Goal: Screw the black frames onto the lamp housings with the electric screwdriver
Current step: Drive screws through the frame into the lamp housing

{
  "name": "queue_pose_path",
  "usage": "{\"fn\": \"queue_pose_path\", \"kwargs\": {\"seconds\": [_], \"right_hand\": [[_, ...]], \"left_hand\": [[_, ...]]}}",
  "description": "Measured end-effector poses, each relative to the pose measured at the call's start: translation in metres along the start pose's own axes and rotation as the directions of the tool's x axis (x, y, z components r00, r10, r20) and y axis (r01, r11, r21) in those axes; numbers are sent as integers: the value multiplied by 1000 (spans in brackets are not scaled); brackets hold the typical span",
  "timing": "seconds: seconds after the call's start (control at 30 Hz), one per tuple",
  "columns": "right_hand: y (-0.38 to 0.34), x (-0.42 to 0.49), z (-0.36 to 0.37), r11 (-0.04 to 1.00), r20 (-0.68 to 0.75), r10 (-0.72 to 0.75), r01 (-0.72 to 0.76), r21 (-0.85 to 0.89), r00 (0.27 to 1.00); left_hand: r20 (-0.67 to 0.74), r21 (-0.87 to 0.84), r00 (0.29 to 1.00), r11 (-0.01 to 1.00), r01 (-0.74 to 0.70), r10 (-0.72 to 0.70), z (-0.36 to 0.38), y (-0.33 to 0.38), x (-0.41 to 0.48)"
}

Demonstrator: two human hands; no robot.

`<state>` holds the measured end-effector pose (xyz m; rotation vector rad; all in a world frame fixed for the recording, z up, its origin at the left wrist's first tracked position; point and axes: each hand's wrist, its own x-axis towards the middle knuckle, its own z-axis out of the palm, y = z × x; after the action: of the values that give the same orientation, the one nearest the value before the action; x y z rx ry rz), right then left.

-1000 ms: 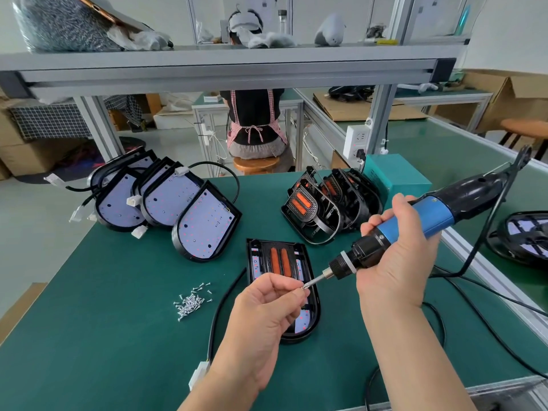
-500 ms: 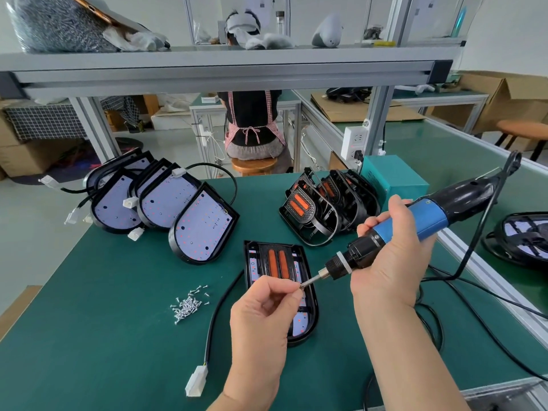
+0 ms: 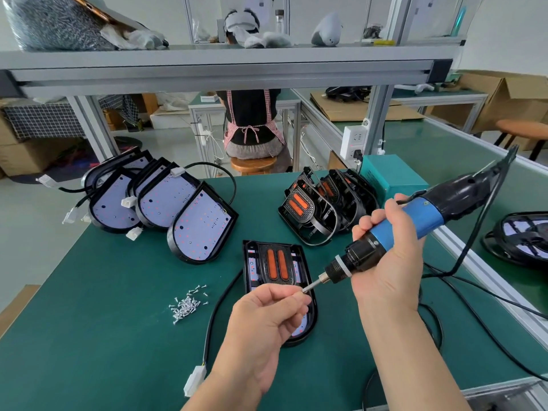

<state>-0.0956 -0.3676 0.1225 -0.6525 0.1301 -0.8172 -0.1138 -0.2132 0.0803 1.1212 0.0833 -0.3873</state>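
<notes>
Steel first: left fingers [image 3: 292, 295] curled tight, thumb against forefinger, pinching the tip of the bit [image 3: 314, 285]; likely seating a screw there, too small to confirm. Right hand [image 3: 388, 271] wrapped fully round the blue screwdriver [image 3: 403, 226], held slanted, long axis running from upper right down to lower centre, not yet upright. Directly under the pinch, flat on the green table [image 3: 89, 336]: housing [image 3: 313, 315] with black frame [image 3: 261, 253] on top, long axis up-down in the picture, rounded end at the bottom, half covered by the left hand [image 3: 261, 321]. Left hand the nearer to it. Next, probably: tip the bit upright, lower onto a frame hole. Loose screws [image 3: 186, 305] just left of the housing; spare frames [image 3: 323, 209] and bare housings [image 3: 178, 209] further up.
</notes>
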Motion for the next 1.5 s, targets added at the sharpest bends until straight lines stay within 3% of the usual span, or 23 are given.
{"fn": "queue_pose_path", "kwargs": {"seconds": [0.17,0.53,0.77,0.97,1.23,1.5], "right_hand": [[-3,0,4,1000,-98,20,-20,4,995],[-6,-1,7,1000,-123,-2,-1,-23,992],[-3,-2,7,998,-238,5,-19,-56,971],[-1,-4,4,998,-224,27,-39,-49,974],[1,2,6,996,-208,27,-45,-82,978],[7,5,11,989,-175,-25,-1,-149,984]], "left_hand": [[-74,88,965,966,-243,250,3,-5,-2],[-88,132,944,943,-307,319,4,-11,-4],[-67,399,856,800,-448,513,1,-18,1],[-53,322,882,844,-429,469,-2,-19,4],[57,511,818,687,-516,572,-2,-15,3],[78,654,787,564,-504,613,-2,-12,10]]}}
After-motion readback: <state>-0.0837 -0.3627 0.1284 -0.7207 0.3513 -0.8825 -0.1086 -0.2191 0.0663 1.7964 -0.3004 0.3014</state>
